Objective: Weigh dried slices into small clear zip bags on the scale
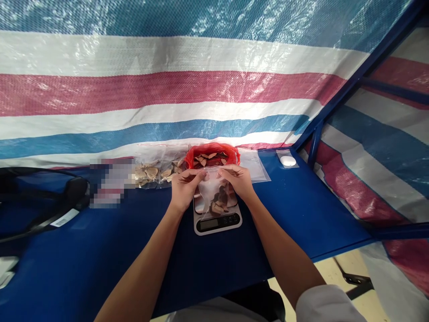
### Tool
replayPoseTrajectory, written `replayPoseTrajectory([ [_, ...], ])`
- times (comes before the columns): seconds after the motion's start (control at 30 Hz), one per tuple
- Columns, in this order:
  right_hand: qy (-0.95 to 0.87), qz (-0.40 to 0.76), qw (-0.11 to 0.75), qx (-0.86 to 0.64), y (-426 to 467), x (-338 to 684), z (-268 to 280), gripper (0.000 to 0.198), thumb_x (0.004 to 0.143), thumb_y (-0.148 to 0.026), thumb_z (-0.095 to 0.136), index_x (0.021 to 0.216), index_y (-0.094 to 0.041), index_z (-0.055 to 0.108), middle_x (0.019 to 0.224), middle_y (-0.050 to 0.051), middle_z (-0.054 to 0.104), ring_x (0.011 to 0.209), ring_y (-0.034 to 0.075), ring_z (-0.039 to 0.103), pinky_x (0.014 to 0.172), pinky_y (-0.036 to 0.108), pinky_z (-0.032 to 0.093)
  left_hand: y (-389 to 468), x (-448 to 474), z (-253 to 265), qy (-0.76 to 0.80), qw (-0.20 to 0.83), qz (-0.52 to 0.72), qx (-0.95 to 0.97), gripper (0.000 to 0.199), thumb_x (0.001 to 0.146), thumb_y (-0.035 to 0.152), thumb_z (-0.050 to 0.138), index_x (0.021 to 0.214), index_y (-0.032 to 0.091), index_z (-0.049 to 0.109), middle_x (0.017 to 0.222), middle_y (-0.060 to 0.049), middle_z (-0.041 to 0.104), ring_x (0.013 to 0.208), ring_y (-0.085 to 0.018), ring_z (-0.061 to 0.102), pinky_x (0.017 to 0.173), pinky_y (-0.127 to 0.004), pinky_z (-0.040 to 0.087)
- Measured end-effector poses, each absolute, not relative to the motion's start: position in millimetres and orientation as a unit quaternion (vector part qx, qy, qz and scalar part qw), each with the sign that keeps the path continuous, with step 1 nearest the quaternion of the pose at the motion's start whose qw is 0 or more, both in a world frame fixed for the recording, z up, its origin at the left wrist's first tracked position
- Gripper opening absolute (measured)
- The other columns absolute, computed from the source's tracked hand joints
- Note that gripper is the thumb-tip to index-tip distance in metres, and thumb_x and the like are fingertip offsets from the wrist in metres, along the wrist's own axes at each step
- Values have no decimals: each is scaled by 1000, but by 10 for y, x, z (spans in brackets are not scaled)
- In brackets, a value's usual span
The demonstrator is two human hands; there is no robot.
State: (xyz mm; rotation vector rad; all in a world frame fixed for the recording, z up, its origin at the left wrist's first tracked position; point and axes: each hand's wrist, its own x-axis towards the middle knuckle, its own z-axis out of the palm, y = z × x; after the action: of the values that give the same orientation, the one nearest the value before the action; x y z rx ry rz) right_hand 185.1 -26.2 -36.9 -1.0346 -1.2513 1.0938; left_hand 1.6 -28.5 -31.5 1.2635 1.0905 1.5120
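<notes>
Head view: the left hand [182, 188] and right hand [240, 181] each have their grip pinched on the top edge of a clear bag [206, 197], held over a digital scale [201, 230]. Dried pieces [219, 205] are already inside it; whether its mouth is sealed cannot be told. Two filled bags [146, 174] lie leftward on the table [301, 219]; the red bag [236, 155] behind holds more pieces, not yet bagged.

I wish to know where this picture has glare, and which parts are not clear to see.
Head view: white glare speckles the upper striped sheet; also in the head view, a pixelated patch hides detail left of the bagged slices; the head view's clear bag is fairly distinct, but the scale's display is unreadable.
</notes>
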Motion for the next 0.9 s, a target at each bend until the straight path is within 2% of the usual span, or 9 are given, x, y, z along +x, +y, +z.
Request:
replayPoseTrajectory([
  [0.2,-518,467,567,-438,-247,1866,-387,34,73,-54,81,81,-21,79,71,2,75,64,17,70,61,31,59,-313,43,-261,456,439,593,498,33,62,48,92,74,19,81,72,-5,78,62,-19,68,55,-28,56],
  [0.37,-525,458,569,-436,-262,1865,-392,33,74,-53,81,83,-21,79,71,3,76,63,18,69,61,31,59,-345,69,-224,453,466,568,505,39,61,52,92,76,17,81,67,-5,76,55,-18,65,49,-27,53],
  [0.57,-548,473,530,-442,-294,1873,-383,31,79,-54,77,89,-24,78,80,3,78,58,18,67,49,29,54,-328,61,-254,431,447,583,524,34,64,49,91,74,18,80,71,-5,77,60,-18,67,58,-28,55],
  [0.77,-578,435,545,-424,-291,1841,-380,26,79,-49,76,79,-23,77,79,4,77,73,20,71,65,32,58,-329,63,-283,415,456,577,536,32,65,48,90,75,19,81,75,-6,78,65,-19,68,65,-30,56],
  [0.9,-588,418,544,-429,-316,1828,-338,26,80,-47,74,74,-22,76,76,3,76,72,19,70,69,32,58,-330,57,-273,434,448,574,530,35,63,50,91,75,19,81,75,-6,78,64,-18,67,63,-29,55],
])
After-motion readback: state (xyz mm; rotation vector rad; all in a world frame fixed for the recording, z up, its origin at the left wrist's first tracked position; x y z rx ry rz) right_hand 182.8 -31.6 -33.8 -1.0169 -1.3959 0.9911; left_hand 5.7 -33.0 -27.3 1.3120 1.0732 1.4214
